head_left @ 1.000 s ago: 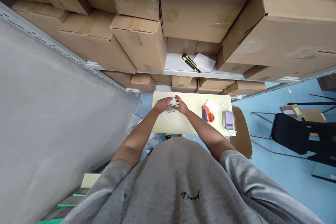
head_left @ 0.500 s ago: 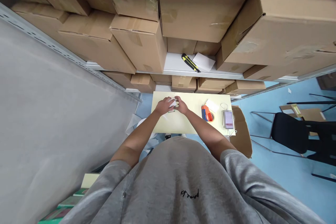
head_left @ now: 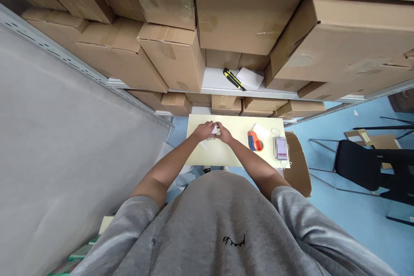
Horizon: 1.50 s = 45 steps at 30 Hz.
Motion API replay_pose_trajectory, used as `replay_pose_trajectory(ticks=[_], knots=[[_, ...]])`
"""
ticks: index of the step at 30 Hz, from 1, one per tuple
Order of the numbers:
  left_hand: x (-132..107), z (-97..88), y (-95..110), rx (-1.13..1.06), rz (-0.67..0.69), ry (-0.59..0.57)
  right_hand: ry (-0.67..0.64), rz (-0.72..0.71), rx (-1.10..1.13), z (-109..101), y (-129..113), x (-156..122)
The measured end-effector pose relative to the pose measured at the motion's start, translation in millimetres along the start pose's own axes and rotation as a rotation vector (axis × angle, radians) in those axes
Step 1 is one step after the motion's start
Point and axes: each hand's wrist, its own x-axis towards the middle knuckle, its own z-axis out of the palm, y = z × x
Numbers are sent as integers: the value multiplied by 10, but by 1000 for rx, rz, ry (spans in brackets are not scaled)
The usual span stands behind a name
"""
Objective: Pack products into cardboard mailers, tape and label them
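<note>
Left hand: the person's left hand [head_left: 205, 130] has its fingers curled over a small white object with a pale face [head_left: 214, 130], gripping it from the left; the fingers hide most of its shape.
Right hand: the right hand [head_left: 224, 133] is bent round the object's right side, thumb and fingers curved with a gap between them; I cannot tell whether it grips or only steadies.
White object: between the two hands, over the left part of a pale yellow rectangular table [head_left: 213, 155], near its far edge; I can't make out whether it touches the tabletop.
Tape dispenser: an orange-and-blue handheld tape dispenser [head_left: 251, 140] lies right of the hands, well apart from them, just beside a flat white sheet of paper [head_left: 261, 131].
Table's right end: a pixelated rectangular device with a purplish screen [head_left: 282, 148], white cable around it.
Shelf above: a black-and-yellow utility knife [head_left: 233, 79] beside a white piece of paper [head_left: 250, 78], among brown cardboard boxes [head_left: 171, 58].
Floor, right: a black chair with metal legs [head_left: 357, 164] on light blue flooring.
</note>
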Motion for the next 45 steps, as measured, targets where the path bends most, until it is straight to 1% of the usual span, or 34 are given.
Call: replay_pose_trajectory(ticks=[3,6,8,12,14,16,18,20,22,26,30,34,37,39,41,43,45], knots=[[12,29,6,-1,1,18,15,2,2,-7,3,24],[-27,53,-46,-11,-19,71,15,-10,25,-7,-13,53],[-68,69,-84,-23,-46,113,9,-4,37,-4,-28,62],[-122,88,-101,-64,-109,115,-15,2,28,2,-45,46],[-116,75,-95,-124,-150,151,-21,4,39,2,-45,29],[-88,45,-100,-242,-226,262,-25,10,54,5,-40,10],[-51,12,-117,-373,-321,423,-31,-2,58,14,-34,-7],[-21,-8,-132,-449,-391,558,-28,-12,61,31,-33,-20],[-17,-7,-126,-462,-416,620,-17,3,66,54,-48,-25],[-110,56,-14,-412,-414,637,56,60,32,102,-124,-21],[-239,162,112,-340,-422,579,146,91,20,110,-191,-32],[-281,251,123,-426,-400,492,174,25,57,67,-191,-56],[-279,285,129,-457,-392,463,214,25,49,33,-174,-58],[-282,299,160,-475,-403,459,237,50,40,21,-166,-59],[-294,309,203,-517,-427,474,261,45,36,16,-158,-69],[-314,315,241,-591,-430,503,276,-4,2,10,-150,-86],[-343,314,259,-664,-413,518,248,-65,-68,5,-142,-101]])
